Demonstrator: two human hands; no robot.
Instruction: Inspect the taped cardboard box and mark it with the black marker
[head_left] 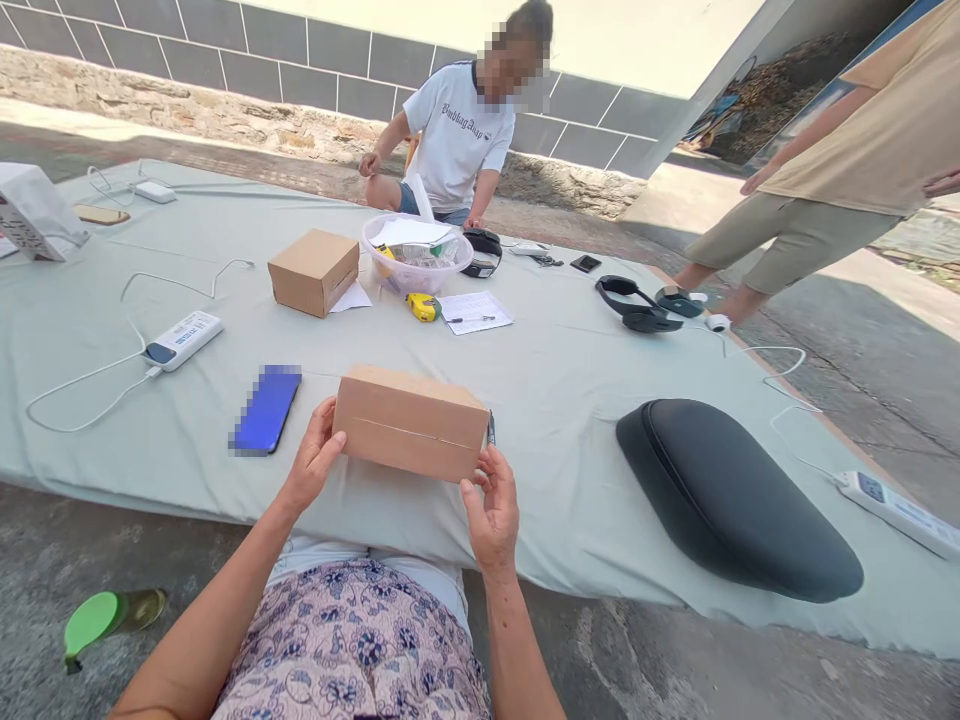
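Note:
A closed brown cardboard box (409, 425) is between my two hands near the front edge of the cloth-covered table. My left hand (313, 458) grips its left end, with the thumb on the near face. At the lower right corner, my right hand (493, 505) holds the box with the thumb in front and the fingers curled at its side. The box looks tilted, with a seam running along the face toward me. Just past its right end shows part of a dark pen-like thing (491, 428). A phone (268, 410) with a blurred blue screen lies left of my left hand.
Farther back are a second cardboard box (311, 272), a plastic basket (416, 280), a yellow tape measure (424, 307) and a paper (478, 312). A white power bank (184, 340) lies left, a black case (739, 500) right. One person sits opposite; another stands right.

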